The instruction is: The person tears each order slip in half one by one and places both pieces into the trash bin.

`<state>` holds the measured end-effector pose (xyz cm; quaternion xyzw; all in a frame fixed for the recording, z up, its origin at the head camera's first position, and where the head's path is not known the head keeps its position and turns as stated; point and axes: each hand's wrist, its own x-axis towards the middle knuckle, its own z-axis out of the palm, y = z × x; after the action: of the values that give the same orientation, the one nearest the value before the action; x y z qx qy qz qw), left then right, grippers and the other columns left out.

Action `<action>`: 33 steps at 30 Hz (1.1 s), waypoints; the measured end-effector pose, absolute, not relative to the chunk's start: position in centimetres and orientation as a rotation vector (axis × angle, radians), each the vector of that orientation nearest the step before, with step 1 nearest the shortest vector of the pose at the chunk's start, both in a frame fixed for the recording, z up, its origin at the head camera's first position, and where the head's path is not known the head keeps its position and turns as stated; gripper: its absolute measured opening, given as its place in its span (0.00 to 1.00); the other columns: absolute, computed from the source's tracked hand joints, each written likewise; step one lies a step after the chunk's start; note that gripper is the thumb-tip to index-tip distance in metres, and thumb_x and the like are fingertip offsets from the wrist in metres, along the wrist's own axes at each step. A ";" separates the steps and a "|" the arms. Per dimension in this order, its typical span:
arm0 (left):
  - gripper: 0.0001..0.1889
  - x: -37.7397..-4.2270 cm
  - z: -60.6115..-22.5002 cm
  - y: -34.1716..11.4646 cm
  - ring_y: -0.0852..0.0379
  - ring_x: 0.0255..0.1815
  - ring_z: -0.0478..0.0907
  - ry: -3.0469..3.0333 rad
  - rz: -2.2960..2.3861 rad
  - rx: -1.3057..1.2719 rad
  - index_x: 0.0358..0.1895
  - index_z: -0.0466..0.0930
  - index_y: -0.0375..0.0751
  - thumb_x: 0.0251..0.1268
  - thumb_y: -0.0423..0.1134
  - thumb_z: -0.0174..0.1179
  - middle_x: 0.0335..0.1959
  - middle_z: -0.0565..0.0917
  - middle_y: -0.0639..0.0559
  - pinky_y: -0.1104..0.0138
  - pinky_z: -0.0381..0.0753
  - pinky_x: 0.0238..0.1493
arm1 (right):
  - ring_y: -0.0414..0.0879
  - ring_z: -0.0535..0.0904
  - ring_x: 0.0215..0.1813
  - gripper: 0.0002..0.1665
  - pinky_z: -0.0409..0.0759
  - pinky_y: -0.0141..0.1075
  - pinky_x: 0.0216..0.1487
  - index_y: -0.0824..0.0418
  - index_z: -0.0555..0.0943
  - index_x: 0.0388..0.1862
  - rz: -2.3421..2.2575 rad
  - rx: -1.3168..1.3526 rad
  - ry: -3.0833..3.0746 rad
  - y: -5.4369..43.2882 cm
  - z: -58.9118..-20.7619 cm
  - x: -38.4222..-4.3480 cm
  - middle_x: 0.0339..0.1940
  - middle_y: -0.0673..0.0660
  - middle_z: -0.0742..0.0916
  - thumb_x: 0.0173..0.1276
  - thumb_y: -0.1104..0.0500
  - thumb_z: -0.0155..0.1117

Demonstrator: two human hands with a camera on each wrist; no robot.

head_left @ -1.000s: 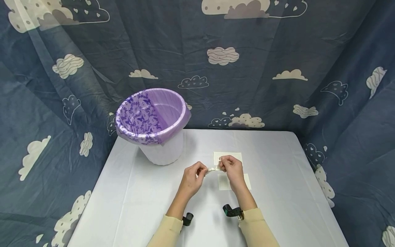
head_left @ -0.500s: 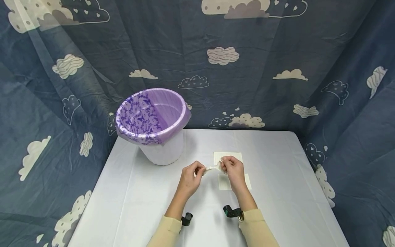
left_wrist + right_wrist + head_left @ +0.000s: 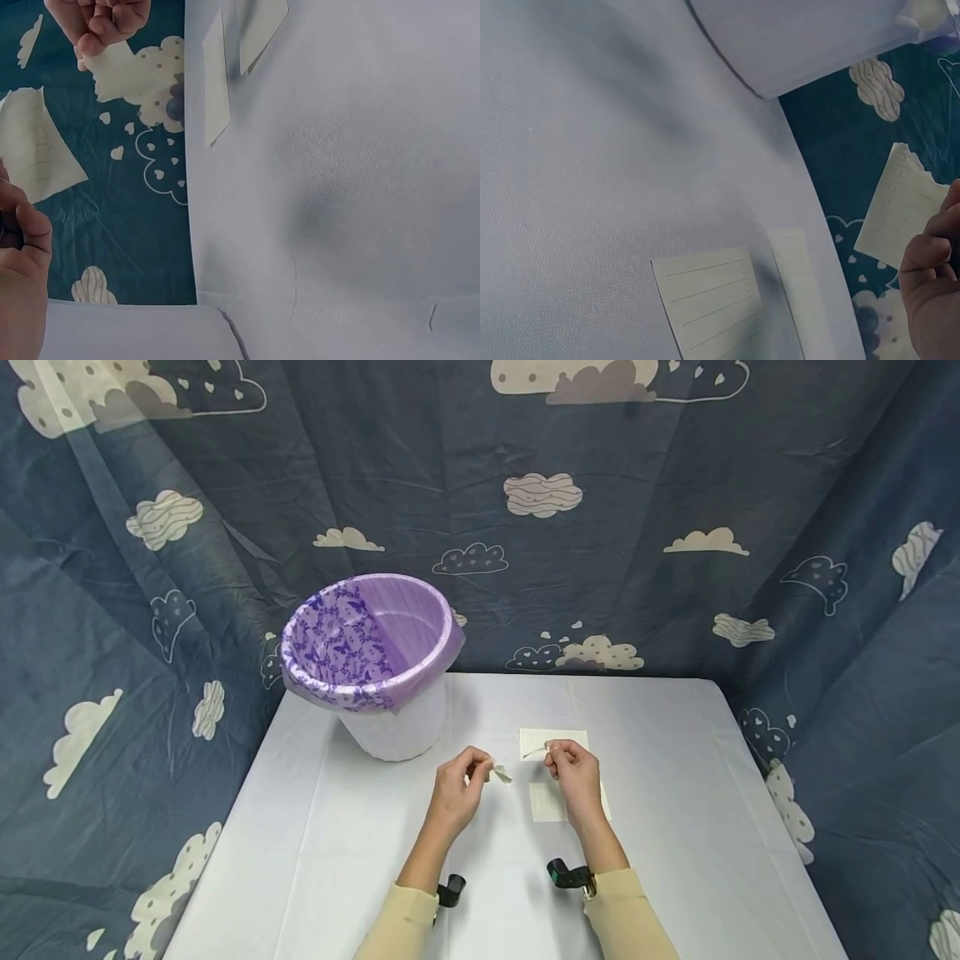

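Observation:
My left hand point(image 3: 456, 789) pinches one piece of cream paper point(image 3: 502, 773), which sticks out to the right of the fingertips. Between thumb and fingers, my right hand point(image 3: 577, 777) holds another piece point(image 3: 900, 206), faintly lined and with a ragged torn edge. A gap separates the two pieces. In the left wrist view the left piece point(image 3: 41, 150) shows its face, and the right piece point(image 3: 116, 75) hangs from the other hand. Two cream lined sheets lie on the table near the right hand, a farther one point(image 3: 536, 739) and a nearer one point(image 3: 547, 806).
At the back left of the white table point(image 3: 660, 827) stands a white bin point(image 3: 393, 731) with a purple patterned liner point(image 3: 337, 643) folded over its rim. A dark cloud-print cloth point(image 3: 622, 568) hangs behind and at both sides.
The paper stretched between my hands has come apart into two pieces. My left hand has shifted slightly left and my right hand slightly right.

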<state>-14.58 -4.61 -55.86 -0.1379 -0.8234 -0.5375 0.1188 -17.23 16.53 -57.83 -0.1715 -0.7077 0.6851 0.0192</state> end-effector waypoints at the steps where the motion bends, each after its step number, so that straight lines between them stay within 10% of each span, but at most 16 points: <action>1: 0.04 -14.6 -55.8 -4.6 0.68 0.28 0.75 -2.410 -1.573 -0.400 0.40 0.84 0.40 0.77 0.35 0.63 0.27 0.87 0.44 0.71 0.78 0.30 | 0.37 0.78 0.30 0.14 0.79 0.26 0.35 0.69 0.84 0.52 2.126 -0.532 -2.197 16.5 -57.8 -17.2 0.26 0.46 0.85 0.82 0.58 0.61; 33: 0.07 -17.5 -47.7 -7.0 0.52 0.31 0.80 -2.070 -1.298 -0.478 0.48 0.82 0.34 0.73 0.23 0.60 0.35 0.86 0.42 0.67 0.81 0.35 | 0.40 0.78 0.34 0.11 0.79 0.25 0.38 0.68 0.83 0.51 2.036 -0.013 -2.008 12.2 -49.4 -20.7 0.29 0.47 0.84 0.84 0.61 0.57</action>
<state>-17.45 -7.01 -47.71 -0.1817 -0.7878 -0.4938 0.3203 -20.69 12.23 -49.40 -0.0044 -0.6952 0.7049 0.1408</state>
